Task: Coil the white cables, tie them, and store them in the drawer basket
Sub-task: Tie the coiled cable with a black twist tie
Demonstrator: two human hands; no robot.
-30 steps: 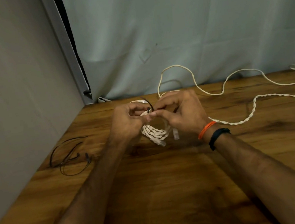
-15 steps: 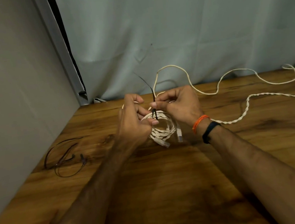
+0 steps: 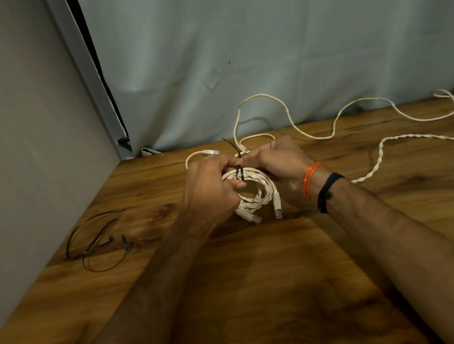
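Currently, head view: left hand [image 3: 208, 188] is gripping the coil [image 3: 253, 190] above the table [image 3: 262, 282]; right hand [image 3: 279, 162] is pinching the tie [image 3: 239, 170] around it. Tying is underway; next, likely cinching the tie tight

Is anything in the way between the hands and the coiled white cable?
No. The left hand and right hand already hold the coiled white cable at its black tie. The drawer basket is out of view.
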